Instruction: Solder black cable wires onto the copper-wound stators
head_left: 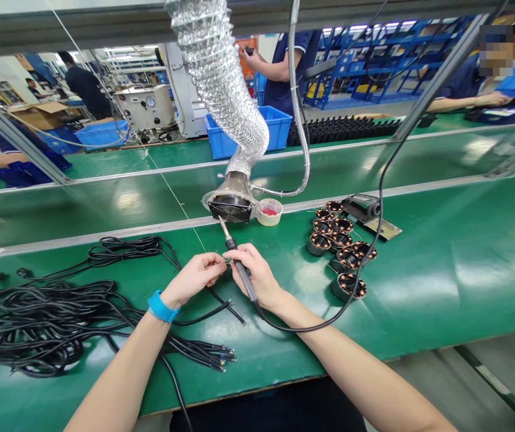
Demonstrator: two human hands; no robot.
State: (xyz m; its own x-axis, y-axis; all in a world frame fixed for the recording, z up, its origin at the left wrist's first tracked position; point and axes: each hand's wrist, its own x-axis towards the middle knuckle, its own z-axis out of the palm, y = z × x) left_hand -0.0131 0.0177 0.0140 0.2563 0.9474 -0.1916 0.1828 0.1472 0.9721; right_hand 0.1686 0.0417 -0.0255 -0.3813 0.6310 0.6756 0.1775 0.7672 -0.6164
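Observation:
My right hand [260, 281] is closed around a soldering iron [242, 271], its metal tip pointing up and away toward a fume extractor's black grille [230, 209]. The thumb and forefinger of that hand also meet my left fingertips. My left hand [197, 277], with a blue band [162, 306] at the wrist, pinches small wire ends in front of the iron; their detail is too fine to make out. A thin pale strand [171, 191] comes down from above toward the left hand. Under both hands lie black cables [215, 295] with stripped ends.
A heap of coiled black cables [50, 321] covers the left of the green bench [446, 264]. Copper-wound stators [348, 287] and an iron stand [365, 210] are at right. A small tub [269, 212] with red contents sits behind. A foil duct [221, 78] hangs overhead; co-workers are beyond.

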